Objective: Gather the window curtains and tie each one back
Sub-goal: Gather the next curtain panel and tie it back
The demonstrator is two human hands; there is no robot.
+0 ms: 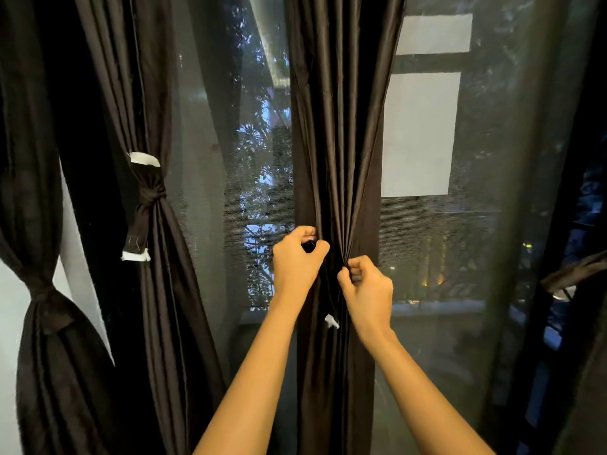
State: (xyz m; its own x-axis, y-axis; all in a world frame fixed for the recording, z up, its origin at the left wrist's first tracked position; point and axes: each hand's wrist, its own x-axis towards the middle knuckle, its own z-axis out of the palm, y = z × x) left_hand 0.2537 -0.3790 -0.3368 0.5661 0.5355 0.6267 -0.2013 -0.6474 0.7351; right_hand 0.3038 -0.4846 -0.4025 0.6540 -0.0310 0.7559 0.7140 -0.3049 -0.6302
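Note:
A dark brown curtain (338, 133) hangs straight down the middle of the window. My left hand (297, 261) grips its left edge at waist height, fingers curled round the fabric. My right hand (366, 285) pinches the gathered pleats just to the right and slightly lower. A small white tag (331, 321) shows below, between my wrists. To the left, a second curtain (154, 264) is cinched by a dark tie-back (146, 192) with white ends. At the far left a third curtain (42, 339) is knotted at its middle.
A sheer dark mesh screen (492, 224) covers the window behind the curtains, with trees and a lit building outside. A white wall (10, 307) shows at the far left. A dark fabric strip (571, 270) juts in at the right edge.

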